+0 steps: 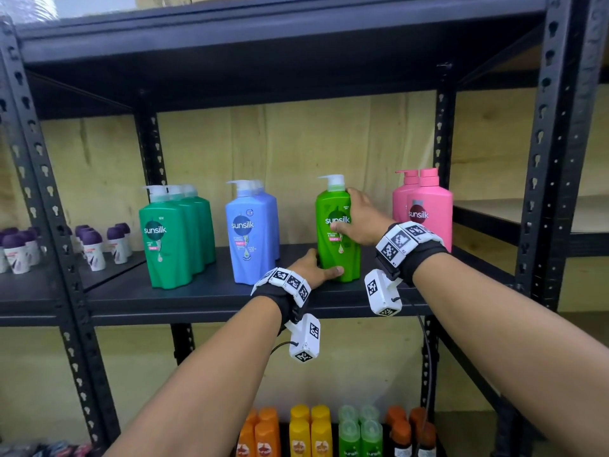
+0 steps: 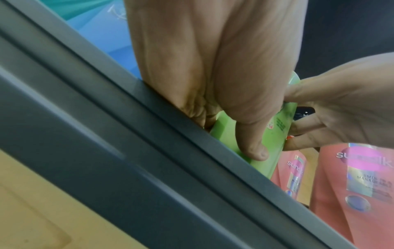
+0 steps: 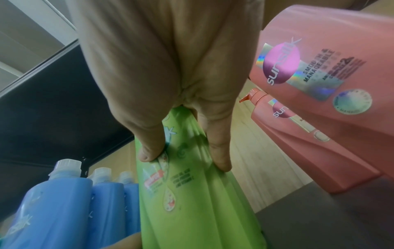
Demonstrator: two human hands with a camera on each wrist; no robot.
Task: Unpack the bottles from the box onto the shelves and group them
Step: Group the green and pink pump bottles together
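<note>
A lime green Sunsilk pump bottle [image 1: 326, 206] stands upright on the black shelf [image 1: 197, 293], between the blue bottles [image 1: 252, 232] and the pink bottles [image 1: 425, 209]. My left hand [image 1: 321, 267] grips its base, thumb across the front. My right hand [image 1: 354, 212] holds its upper right side, thumb on the label. The left wrist view shows the thumb [image 2: 255, 151] pressed on the green bottle [image 2: 275, 139] at the shelf lip. In the right wrist view thumb and finger pinch the green bottle [image 3: 192, 202]. Three dark green bottles [image 1: 178, 235] stand grouped at the left.
Purple-capped roll-on bottles [image 1: 95, 245] fill the neighbouring shelf at the left. Small orange, yellow and green bottles [image 1: 316, 433] stand in rows on the shelf below. Black perforated uprights [image 1: 540, 159] frame the bay. A gap separates the lime bottle from the pink pair.
</note>
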